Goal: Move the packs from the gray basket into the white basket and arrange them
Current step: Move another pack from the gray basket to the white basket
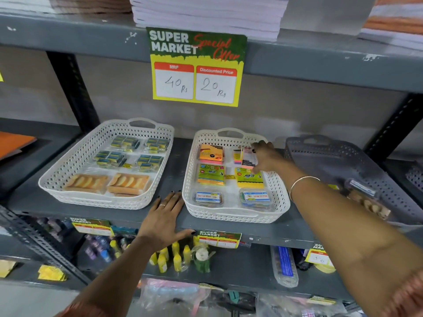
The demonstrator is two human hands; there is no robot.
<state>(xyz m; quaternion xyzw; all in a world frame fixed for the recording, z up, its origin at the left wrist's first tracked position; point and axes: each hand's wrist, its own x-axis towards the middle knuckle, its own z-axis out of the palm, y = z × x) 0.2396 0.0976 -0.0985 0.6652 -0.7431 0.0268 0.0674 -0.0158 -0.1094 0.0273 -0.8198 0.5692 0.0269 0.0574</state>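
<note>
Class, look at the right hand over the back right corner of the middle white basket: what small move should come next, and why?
Probably settle the pink-edged pack flat into the back right slot and let go. The right hand is on it inside the white basket, where five other packs already sit in rows. More packs wait in the gray basket, and the left hand rests on the shelf.

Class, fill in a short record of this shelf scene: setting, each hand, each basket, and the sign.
setting: gray metal shelf
left hand: flat on the shelf, holding nothing
right hand: on a pink pack at the back right of the white basket
gray basket: right side, packs remain
second white basket: left side, filled
sign: MRP 40, discounted 20
</note>
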